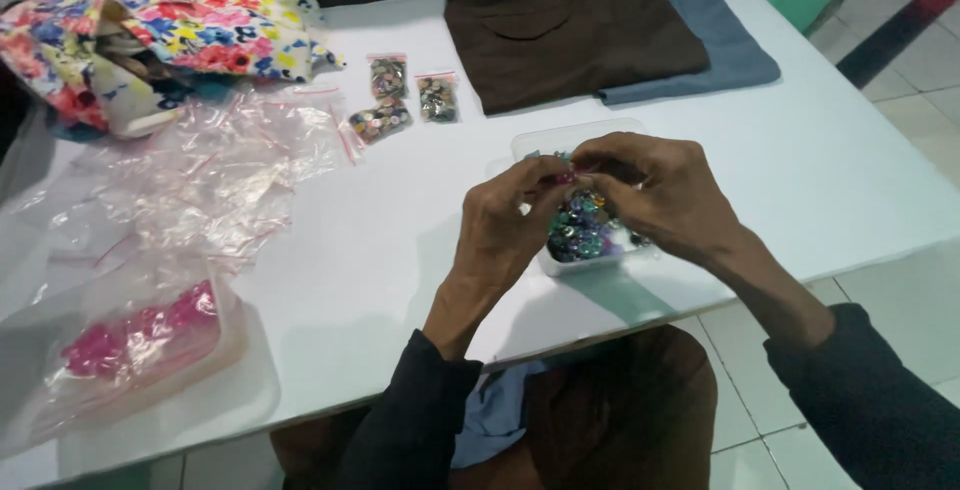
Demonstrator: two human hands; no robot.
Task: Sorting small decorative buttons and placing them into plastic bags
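Both my hands hover over a clear plastic box (560, 142) filled with small multicoloured buttons (580, 230) on the white table (400, 250). My left hand (510, 215) and my right hand (665, 195) meet fingertip to fingertip above the box, pinching a small pinkish button (566, 179) between them. Which hand actually bears the button is hard to tell. Dark sleeves cover both forearms.
Three small zip bags of buttons (400, 100) lie behind the box. Several empty clear zip bags (210, 170) spread at the left, by a floral fabric pouch (150, 40). A tub of pink pieces (150, 335) sits front left. Folded brown cloth (570, 30) and blue cloth (720, 40) lie far back.
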